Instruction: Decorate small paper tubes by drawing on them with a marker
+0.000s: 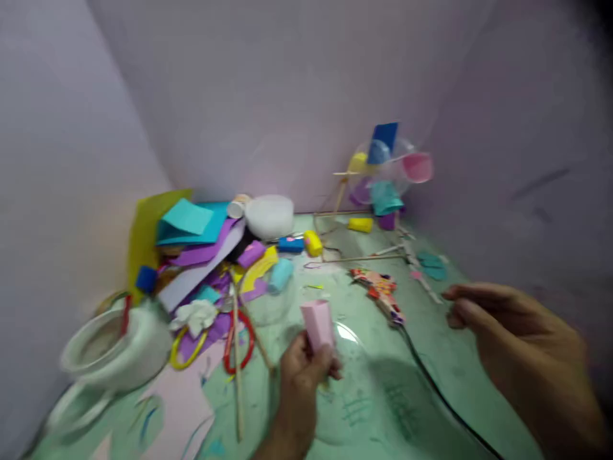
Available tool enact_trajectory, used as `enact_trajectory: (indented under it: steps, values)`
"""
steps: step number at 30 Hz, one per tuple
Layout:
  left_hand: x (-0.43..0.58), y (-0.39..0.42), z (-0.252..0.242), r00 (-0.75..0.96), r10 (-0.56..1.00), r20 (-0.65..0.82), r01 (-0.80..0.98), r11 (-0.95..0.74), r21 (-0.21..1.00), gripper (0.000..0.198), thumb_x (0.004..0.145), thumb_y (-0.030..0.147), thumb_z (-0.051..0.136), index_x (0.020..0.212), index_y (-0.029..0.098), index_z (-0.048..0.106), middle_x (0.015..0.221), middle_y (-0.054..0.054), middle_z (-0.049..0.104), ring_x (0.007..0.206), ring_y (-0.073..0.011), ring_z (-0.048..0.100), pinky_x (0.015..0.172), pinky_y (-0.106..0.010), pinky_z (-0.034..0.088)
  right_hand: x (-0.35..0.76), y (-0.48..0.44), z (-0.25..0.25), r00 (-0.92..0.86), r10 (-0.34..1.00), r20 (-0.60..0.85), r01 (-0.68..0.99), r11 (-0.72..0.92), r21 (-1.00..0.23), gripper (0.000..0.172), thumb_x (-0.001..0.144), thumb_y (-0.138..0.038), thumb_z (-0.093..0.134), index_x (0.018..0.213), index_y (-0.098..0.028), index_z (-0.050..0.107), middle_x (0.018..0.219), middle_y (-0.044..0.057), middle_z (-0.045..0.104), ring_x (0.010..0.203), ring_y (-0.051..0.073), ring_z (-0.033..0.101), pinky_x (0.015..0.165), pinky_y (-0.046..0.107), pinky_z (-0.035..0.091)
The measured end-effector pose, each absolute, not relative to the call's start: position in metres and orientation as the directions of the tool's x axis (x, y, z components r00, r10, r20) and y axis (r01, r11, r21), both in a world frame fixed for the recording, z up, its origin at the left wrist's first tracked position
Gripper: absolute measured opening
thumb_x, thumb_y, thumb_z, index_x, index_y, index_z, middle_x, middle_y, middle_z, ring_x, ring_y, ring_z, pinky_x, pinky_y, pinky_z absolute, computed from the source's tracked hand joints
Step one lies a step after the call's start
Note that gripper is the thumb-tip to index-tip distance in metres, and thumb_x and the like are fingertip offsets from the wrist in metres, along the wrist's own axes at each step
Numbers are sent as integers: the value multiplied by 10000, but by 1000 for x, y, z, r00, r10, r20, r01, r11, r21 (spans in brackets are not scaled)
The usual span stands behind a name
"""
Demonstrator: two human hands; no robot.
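My left hand is closed around a small pink cup-shaped roll, which looks like foam or paper, held upright above a clear round disc. Over the right side of the table hovers my right hand, its thumb and fingertips drawn together; whether something small is between them is too blurred to tell. Nearest to it lies a glue gun with a colourful patterned cover and a black cord. A stick frame stands behind, bearing a wheel with coloured cups.
At left are a white pot, red-handled scissors, wooden sticks and a heap of coloured sheets. A white bowl sits against the back wall. Small yellow and blue rolls lie mid-table.
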State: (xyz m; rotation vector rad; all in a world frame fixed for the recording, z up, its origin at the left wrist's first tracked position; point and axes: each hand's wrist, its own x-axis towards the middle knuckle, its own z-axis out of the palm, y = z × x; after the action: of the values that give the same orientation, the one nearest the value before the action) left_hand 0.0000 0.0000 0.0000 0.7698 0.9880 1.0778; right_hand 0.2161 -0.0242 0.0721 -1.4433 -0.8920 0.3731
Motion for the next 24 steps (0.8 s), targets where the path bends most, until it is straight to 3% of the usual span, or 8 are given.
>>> enact_trajectory:
  steps: [7, 12, 14, 16, 24]
  values:
    - [6, 4, 4, 121, 928, -354, -385, 372, 844, 427, 563, 407, 806, 851, 121, 672, 646, -23, 674, 556, -144, 585, 549, -255, 471, 265, -36, 93, 753, 516, 408, 310, 269, -912, 126, 677, -243, 723, 788, -211, 675, 766, -10, 674, 539, 70, 512, 531, 198, 434]
    - [13, 3, 11, 47, 914, -403, -384, 389, 837, 491, 443, 417, 853, 800, 122, 691, 612, -37, 689, 507, -145, 580, 501, -249, 452, 307, -30, 84, 732, 564, 382, 436, 43, -899, 147, 690, -310, 676, 782, -195, 671, 711, 0, 670, 523, 94, 532, 531, 233, 451]
    - [15, 4, 12, 25, 911, -412, -389, 389, 835, 513, 402, 423, 864, 780, 121, 694, 599, -41, 690, 506, -151, 583, 497, -254, 459, 322, -20, 79, 670, 666, 327, 551, -152, -821, 168, 710, -317, 641, 802, -181, 675, 657, 14, 669, 540, 132, 577, 528, 254, 462]
    - [17, 5, 13, 5, 910, -415, -398, 383, 834, 530, 369, 420, 875, 769, 122, 696, 615, -49, 701, 524, -159, 593, 498, -254, 467, 335, -7, 76, 576, 765, 286, 730, -325, -601, 182, 772, -297, 576, 855, -177, 685, 774, 50, 718, 649, 159, 638, 598, 264, 484]
    - [14, 5, 13, 61, 917, -394, -377, 387, 842, 403, 436, 388, 863, 705, 138, 699, 543, -33, 660, 501, -168, 579, 510, -278, 486, 358, 31, 77, 547, 824, 149, 809, -474, -348, 187, 797, -261, 580, 901, -188, 718, 902, 74, 740, 825, 224, 665, 666, 284, 455]
